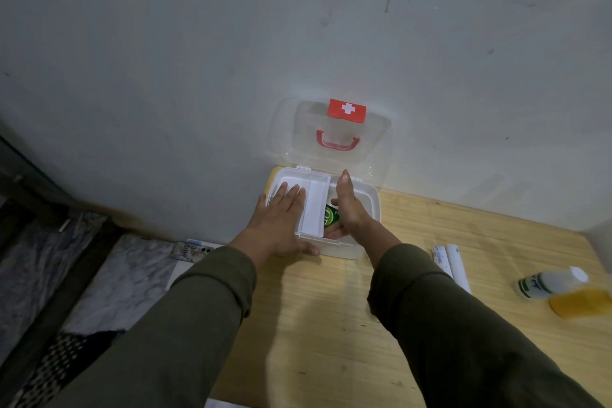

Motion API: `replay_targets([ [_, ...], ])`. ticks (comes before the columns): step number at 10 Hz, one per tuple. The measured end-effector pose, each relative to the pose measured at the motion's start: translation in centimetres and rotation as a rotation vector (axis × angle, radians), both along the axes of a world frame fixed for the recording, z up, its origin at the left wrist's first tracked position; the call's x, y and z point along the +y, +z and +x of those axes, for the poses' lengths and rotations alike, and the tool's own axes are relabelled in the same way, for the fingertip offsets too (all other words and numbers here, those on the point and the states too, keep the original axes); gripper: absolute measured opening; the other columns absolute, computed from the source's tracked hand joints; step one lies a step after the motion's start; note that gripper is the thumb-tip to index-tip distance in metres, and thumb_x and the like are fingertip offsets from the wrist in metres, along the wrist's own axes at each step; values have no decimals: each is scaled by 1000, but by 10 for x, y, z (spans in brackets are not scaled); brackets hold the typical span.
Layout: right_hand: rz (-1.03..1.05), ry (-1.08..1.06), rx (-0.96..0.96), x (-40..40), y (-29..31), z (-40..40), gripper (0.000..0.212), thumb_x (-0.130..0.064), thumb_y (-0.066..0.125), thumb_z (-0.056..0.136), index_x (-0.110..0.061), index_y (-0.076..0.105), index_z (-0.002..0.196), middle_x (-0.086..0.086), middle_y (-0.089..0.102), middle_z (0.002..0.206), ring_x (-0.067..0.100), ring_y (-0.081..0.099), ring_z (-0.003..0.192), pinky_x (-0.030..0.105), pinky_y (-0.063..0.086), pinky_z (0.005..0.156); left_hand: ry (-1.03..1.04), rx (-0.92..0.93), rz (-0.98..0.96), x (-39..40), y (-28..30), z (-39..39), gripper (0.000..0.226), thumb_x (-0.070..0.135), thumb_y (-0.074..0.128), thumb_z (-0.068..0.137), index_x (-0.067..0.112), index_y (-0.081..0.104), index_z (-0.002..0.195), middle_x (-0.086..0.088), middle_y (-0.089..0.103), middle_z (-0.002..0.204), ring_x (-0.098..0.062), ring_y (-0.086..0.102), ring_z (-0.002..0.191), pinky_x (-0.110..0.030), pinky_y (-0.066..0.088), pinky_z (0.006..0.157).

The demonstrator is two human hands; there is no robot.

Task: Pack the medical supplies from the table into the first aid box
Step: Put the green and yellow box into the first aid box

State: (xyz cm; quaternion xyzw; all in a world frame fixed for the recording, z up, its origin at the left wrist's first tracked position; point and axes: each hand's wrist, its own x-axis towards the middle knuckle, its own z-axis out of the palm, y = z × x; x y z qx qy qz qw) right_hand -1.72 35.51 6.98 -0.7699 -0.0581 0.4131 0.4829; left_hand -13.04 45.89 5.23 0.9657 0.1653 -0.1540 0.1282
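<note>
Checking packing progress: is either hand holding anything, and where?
Right hand holds a green packet from below, inside the box. Left hand lies flat.

Head-worn view, steeply down, close over probably chest-high table

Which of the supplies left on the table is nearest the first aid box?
The pair of white tubes, lying side by side just right of the first aid box. The white bottle and yellow item lie farther right, near the table edge.

First aid box against the wall, upright lid blocking behind, both hands filling its opening, bare table in front
</note>
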Motion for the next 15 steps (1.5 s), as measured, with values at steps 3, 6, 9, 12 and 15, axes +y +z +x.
replay_targets([
  [3,170,-11,-66,-2,-5,-4,66,-62,14,91,-32,9,149,8,25,155,36,38,135,39,48,87,2,4,2,0,2,1,123,79,51,68,14,-17,148,-3,-19,159,-22,-21,145,-52,-5,116],
  [6,-157,61,-666,-9,-13,-2,55,-55,11,96,-32,24,144,13,37,149,33,39,134,49,33,110,3,13,10,1,1,3,124,80,50,68,14,-18,148,-3,-20,159,-22,-22,145,-52,-5,116],
  [9,44,-76,-355,10,-18,-11,54,-56,18,96,-39,10,146,13,25,154,36,36,135,55,35,109,2,1,8,1,0,3,124,80,50,67,14,-17,148,-3,-19,159,-23,-21,145,-53,-5,117],
  [12,35,-50,-388,13,-20,-12,62,-68,15,88,-39,19,143,14,31,151,34,43,130,54,38,107,3,-1,2,2,-3,3,125,82,49,66,15,-18,148,-3,-19,159,-23,-22,145,-53,-4,118],
  [15,11,-40,-400,7,-24,-8,77,-81,17,76,-38,29,138,15,38,146,36,46,127,57,37,106,7,-11,5,1,-1,2,122,80,51,68,15,-15,148,-3,-17,159,-23,-20,145,-53,-5,116],
])
